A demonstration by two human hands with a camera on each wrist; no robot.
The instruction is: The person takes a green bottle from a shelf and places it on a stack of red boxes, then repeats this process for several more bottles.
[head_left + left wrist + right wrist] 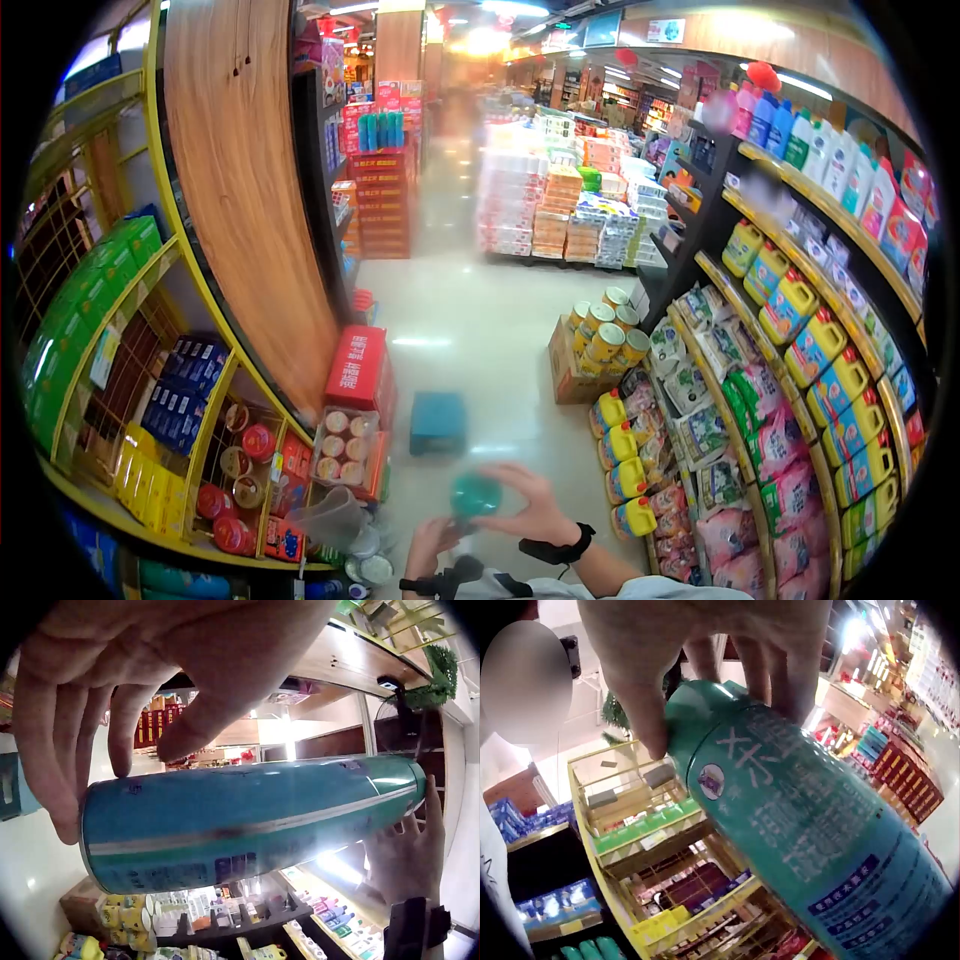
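Observation:
Both hands hold a blue-green aerosol spray can (247,821) in front of the body. My right hand (525,505) grips its green cap end (705,712), with the thumb on one side and the fingers on the other. At the opposite, blue base end, my left hand (172,667) has its fingertips along the rim and the side. White print and a small round emblem show on the can in the right wrist view. From the head view the can (476,495) appears nearly end-on, its green cap up.
Yellow-framed shelves (185,420) with boxes and red-lidded tubs line the left. Right-hand shelves (780,400) carry bottles and bags. A blue stool (438,422) stands in the aisle, near a red box (357,368). A carton of tins (572,375) sits opposite.

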